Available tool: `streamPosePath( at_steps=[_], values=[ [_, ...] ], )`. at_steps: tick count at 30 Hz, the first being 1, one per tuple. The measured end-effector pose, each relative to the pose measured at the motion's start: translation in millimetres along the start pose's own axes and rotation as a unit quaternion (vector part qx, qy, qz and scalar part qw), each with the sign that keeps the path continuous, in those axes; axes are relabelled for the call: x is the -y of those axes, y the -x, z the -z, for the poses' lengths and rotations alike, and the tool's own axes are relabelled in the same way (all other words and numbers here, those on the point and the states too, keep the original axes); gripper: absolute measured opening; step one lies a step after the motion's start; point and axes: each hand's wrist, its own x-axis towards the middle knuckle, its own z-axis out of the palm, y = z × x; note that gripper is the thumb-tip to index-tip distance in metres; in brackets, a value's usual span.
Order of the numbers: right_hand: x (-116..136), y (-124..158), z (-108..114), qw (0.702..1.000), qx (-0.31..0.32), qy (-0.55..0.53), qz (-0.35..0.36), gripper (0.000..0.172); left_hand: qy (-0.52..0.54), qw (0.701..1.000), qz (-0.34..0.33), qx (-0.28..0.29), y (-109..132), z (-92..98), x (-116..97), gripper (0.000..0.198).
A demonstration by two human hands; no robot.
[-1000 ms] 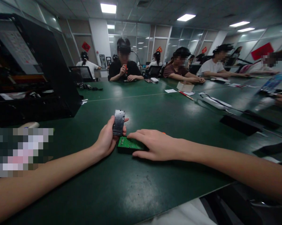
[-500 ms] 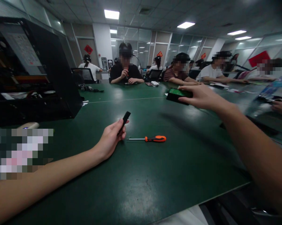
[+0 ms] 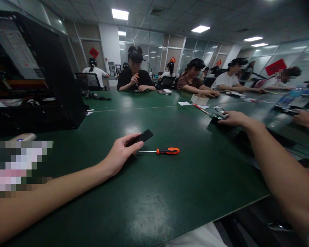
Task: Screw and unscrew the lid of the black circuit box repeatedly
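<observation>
My left hand (image 3: 120,153) rests on the green table (image 3: 169,192) and pinches a thin black plate (image 3: 143,137), which now lies nearly flat. An orange-handled screwdriver (image 3: 162,151) lies on the table just right of that hand. My right hand (image 3: 234,119) is stretched far to the right, fingers down on a dark flat block (image 3: 217,120) that sits on the table; its green circuit-board face is hidden under the hand.
A large black open computer case (image 3: 36,75) stands at the left. Several people sit along the far side and right side of the table. A small cardboard box (image 3: 199,100), papers and a red pen lie beyond my right hand. Dark flat parts lie at the right edge.
My right hand lifted the green-board block off the screwdriver, carried it right and has set it down on the table. The left hand tilted the black plate from upright to flat.
</observation>
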Motion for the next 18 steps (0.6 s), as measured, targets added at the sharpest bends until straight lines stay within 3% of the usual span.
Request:
streamPosePath(
  at_steps=[3, 6, 10, 12, 14, 18],
  values=[
    [39, -23, -17, 0.997, -0.048, 0.047, -0.039, 0.056, -0.045, 0.998, -0.006, 0.035, 2, 0.7, -3, 0.053],
    [118, -51, -35, 0.997, -0.045, 0.051, -0.025, 0.048, -0.049, 0.996, -0.011, 0.071, 2, 1.8, -4, 0.058],
    [243, -68, -46, 0.985, 0.062, -0.064, 0.150, 0.048, -0.025, 0.996, -0.004, 0.089, 1, 3.4, 1, 0.060],
    [285, -65, -47, 0.968, 0.090, -0.067, 0.226, 0.046, -0.004, 0.995, -0.010, 0.101, 0, 3.1, 2, 0.060],
    [307, -60, -49, 0.960, 0.106, -0.047, 0.253, 0.043, 0.006, 0.993, -0.014, 0.119, 2, 2.1, 1, 0.059],
    [317, -51, -56, 0.963, 0.116, -0.038, 0.239, 0.029, -0.002, 0.990, 0.003, 0.143, 5, 0.2, -3, 0.056]
  ],
)
